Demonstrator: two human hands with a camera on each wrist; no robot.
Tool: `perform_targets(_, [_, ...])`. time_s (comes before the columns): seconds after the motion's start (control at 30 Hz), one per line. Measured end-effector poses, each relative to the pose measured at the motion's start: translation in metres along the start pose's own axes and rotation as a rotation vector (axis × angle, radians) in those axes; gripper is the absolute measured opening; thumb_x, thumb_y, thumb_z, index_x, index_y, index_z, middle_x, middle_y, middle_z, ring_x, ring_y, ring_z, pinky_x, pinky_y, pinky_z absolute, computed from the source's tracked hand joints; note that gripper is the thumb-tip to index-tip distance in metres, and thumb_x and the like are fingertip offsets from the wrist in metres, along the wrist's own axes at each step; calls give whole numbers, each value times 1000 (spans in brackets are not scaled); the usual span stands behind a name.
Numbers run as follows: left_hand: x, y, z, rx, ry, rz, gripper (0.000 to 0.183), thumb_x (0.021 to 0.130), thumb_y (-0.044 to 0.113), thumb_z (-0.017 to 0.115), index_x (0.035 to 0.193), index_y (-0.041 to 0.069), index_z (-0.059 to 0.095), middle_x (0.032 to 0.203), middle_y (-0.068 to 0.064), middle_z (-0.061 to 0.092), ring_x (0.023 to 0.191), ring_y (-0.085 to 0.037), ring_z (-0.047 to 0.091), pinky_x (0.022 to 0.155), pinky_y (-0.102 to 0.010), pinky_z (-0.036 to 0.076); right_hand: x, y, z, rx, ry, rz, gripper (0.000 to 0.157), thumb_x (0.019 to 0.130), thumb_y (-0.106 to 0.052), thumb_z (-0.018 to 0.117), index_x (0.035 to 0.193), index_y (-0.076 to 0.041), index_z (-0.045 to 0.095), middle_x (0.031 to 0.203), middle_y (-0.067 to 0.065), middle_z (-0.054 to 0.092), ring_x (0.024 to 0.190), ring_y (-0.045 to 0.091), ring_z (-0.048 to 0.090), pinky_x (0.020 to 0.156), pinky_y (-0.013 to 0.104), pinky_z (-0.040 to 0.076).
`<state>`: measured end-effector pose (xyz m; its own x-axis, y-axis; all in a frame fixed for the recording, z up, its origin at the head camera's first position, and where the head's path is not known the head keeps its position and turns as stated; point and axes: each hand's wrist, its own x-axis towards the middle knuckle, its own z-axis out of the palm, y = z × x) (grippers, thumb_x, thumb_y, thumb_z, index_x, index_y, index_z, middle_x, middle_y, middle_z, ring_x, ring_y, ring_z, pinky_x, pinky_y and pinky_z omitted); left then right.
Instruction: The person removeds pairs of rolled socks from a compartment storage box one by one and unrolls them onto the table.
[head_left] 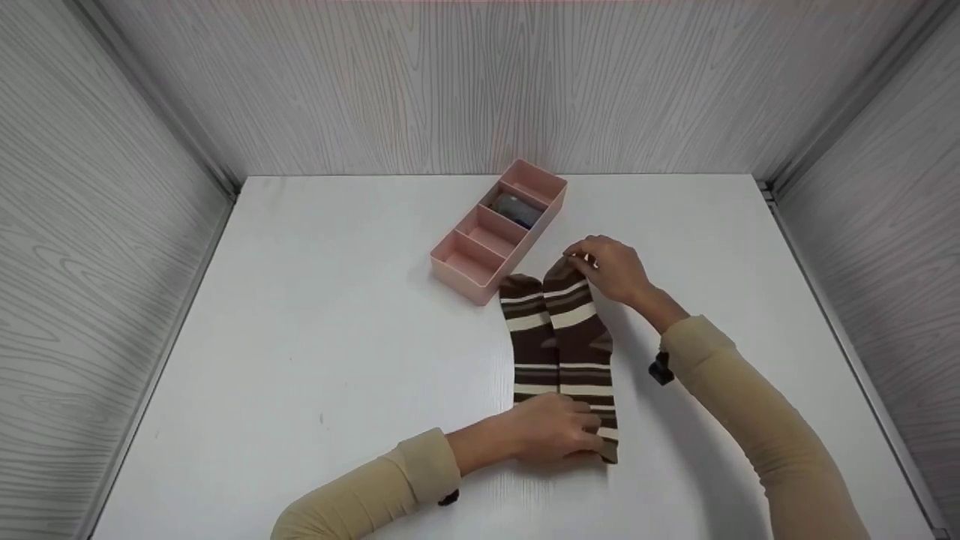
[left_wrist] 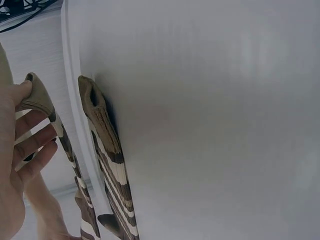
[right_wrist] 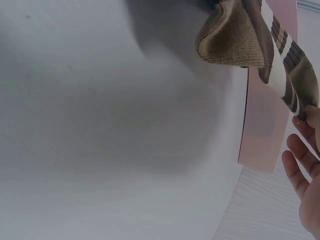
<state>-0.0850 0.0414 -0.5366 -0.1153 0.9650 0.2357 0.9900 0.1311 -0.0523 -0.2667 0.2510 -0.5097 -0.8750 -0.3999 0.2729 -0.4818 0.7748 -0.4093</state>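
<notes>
1. On the white table (head_left: 337,300), a flat striped sock (head_left: 534,345) lay just beside the pink box (head_left: 459,283).
2. Next to it, the left hand (head_left: 551,427) pinched the raised striped sock (head_left: 585,341) by its cuff.
3. The right hand (head_left: 613,270) pinched that same sock's toe between thumb and finger.

Two socks (head_left: 547,352) side by side, before the box (head_left: 491,231)

A white counter (head_left: 322,322) carries a pink four-compartment tray (head_left: 458,283) set at an angle toward the back and, near its closest end, a brown sock (head_left: 534,349) with pale stripes lying lengthwise
</notes>
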Motion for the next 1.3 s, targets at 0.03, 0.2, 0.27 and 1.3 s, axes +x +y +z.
perform_targets(0.03, [2,0,1,-1,-6,0,23,108,41,58,115,33,78,101,11,75,92,-8,71,74,-22,58,0,2,0,-3,-5,7,17,104,-18,67,114,-11,79,102,11,78,90,29,71,78,46,57])
perform_targets(0.2, [9,1,7,13,-19,-4,24,109,42,55,115,35,77,103,12,75,96,-6,71,77,-22,58,-2,11,0,-22,-6,34,17,104,-19,68,114,-11,79,101,11,77,90,29,71,78,47,57])
perform_targets(0.27, [12,0,9,20,-21,-6,24,109,43,55,118,37,77,102,12,75,95,-6,71,76,-21,58,-2,14,1,-25,-3,41,17,103,-19,68,114,-11,79,101,10,77,90,28,71,77,47,58])
perform_targets(1.3, [12,-1,21,-57,-73,-57,19,104,41,63,115,39,78,100,14,76,95,-6,71,72,-21,57,-2,29,35,-9,-80,144,20,104,-19,65,115,-10,79,104,12,77,94,30,73,82,49,59])
